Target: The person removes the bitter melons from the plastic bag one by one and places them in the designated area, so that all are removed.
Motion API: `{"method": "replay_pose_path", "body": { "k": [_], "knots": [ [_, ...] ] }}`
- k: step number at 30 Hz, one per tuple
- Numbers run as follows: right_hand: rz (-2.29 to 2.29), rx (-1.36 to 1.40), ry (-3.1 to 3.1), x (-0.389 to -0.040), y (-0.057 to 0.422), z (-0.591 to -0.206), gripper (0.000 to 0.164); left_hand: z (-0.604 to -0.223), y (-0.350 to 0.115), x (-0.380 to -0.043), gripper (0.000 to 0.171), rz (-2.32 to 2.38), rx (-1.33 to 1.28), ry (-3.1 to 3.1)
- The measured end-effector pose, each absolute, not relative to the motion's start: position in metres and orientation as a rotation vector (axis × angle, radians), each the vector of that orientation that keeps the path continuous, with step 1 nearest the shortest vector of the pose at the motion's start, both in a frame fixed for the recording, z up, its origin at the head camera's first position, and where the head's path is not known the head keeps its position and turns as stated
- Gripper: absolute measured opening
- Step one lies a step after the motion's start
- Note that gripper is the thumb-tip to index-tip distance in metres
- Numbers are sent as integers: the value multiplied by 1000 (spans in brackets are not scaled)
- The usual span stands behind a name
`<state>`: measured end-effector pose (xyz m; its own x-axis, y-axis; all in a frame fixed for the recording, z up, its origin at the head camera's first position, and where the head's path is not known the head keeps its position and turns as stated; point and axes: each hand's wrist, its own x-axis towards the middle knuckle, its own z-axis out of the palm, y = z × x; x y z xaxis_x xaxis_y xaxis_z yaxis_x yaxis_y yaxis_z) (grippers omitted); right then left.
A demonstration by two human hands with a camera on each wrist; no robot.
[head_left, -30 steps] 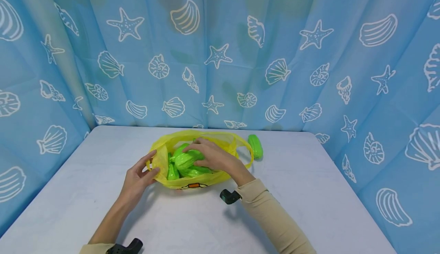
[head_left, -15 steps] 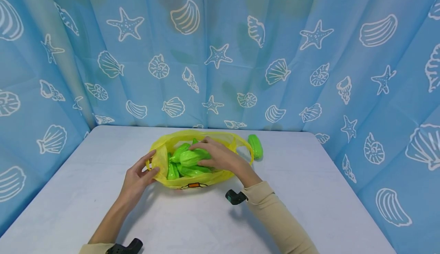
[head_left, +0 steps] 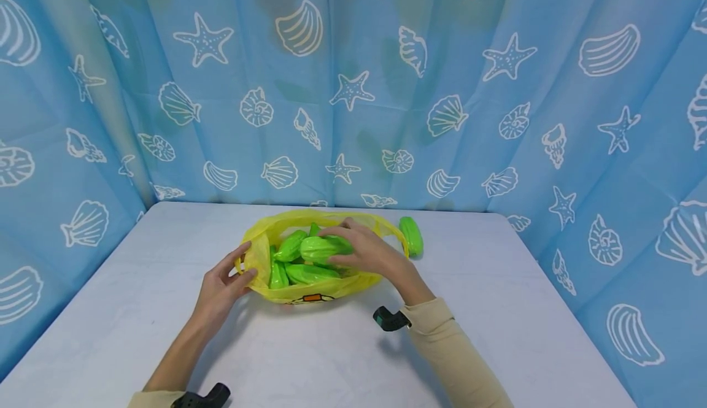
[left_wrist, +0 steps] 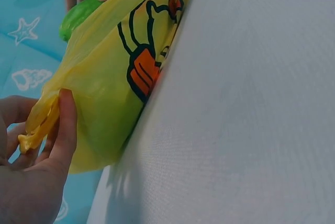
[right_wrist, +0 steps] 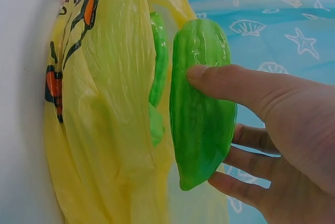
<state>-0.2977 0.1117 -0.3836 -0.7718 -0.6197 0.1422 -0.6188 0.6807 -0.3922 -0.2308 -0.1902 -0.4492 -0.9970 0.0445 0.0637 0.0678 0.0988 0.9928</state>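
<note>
A yellow plastic bag (head_left: 326, 286) lies with its mouth up on the table, several shiny green ribbed gourds inside, one of them a gourd (head_left: 312, 273) near the front. My left hand (head_left: 218, 291) pinches the bag's left rim and handle between thumb and fingers. Over the bag's opening, my right hand (head_left: 364, 250) grips a bitter gourd (right_wrist: 201, 109), thumb on one side and fingertips on the other. In the right wrist view that gourd stands just at the bag's mouth, its tapered end downward. Parts of the other gourds are hidden by the bag's wall.
Another green gourd (head_left: 411, 236) lies on the white table (head_left: 309, 359), just right of the bag's right handle. A blue curtain (head_left: 353, 132) with shell and starfish prints hangs behind the table and along both sides.
My right hand has moved to the right with the bitter gourd, uncovering more of the gourds beneath. The left hand stays on the bag's rim.
</note>
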Motion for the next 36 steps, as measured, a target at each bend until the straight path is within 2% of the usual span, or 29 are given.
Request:
{"method": "replay_pose_path", "body": {
  "k": [36],
  "knots": [
    [-757, -945, 3106, -283, 185, -383, 55, -451, -189, -231, 62, -2026, -108, -2361]
  ]
}}
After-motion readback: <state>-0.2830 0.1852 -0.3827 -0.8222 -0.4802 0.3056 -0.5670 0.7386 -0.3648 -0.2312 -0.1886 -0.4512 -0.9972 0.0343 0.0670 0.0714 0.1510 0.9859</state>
